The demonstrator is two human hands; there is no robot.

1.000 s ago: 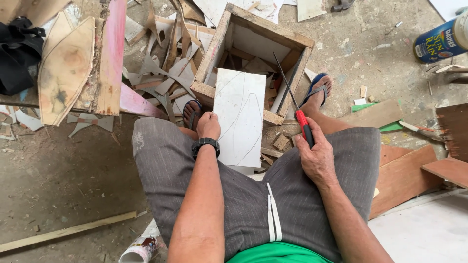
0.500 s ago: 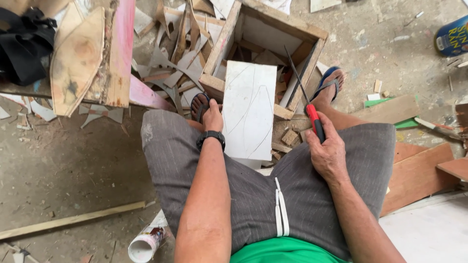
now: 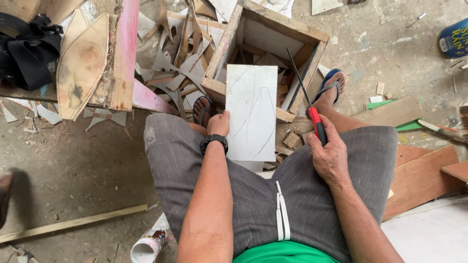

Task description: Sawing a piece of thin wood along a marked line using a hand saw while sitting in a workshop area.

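Panel (image 3: 251, 113), white, pencilled curves, rests on wooden box (image 3: 312, 35) edge. Left hand (image 3: 219, 123) pinches panel's left edge; right hand (image 3: 330, 157) wraps red-handled saw (image 3: 307, 100). Best: brace firmly, follow line.

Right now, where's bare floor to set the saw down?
Bare concrete left of the left knee, between the bench and the wood strip. More at upper right, between the crate and the can. Crowded: offcuts left of the crate, boards by the right knee.
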